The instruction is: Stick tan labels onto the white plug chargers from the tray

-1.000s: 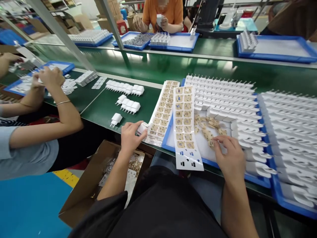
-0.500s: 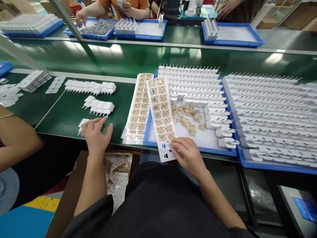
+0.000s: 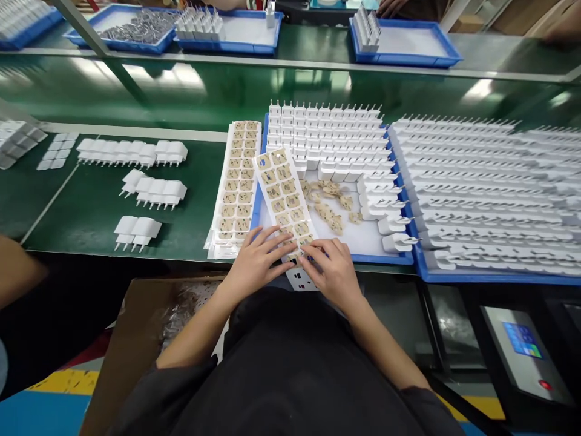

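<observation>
A long sheet of beige stickers [image 3: 281, 188] lies slanted over the front left of a blue tray [image 3: 376, 257], its white lower end out past the tray's edge. Fingers spread, my left hand [image 3: 256, 263] rests on the sheet's lower left part. My right hand [image 3: 334, 275] is closed at the sheet's lower right side, thumb and fingertips pinching there; any loose sticker between them is too small to make out. In that tray stand rows of white plug adapters [image 3: 324, 130], pins up, around crumpled beige scraps [image 3: 329, 215]. A stack of similar sheets [image 3: 233, 181] lies to the left.
More white adapters lie in rows on the green bench [image 3: 95, 224] at left. A second blue tray [image 3: 494, 277], full of adapters, adjoins on the right. An open carton [image 3: 113, 357] stands below the bench edge. Blue trays [image 3: 408, 57] line the far bench.
My left hand has left the adapters on the left and come right onto the sticker sheet. My right hand has moved from the sheet's bottom end up to its lower stickers. The view has shifted right.
</observation>
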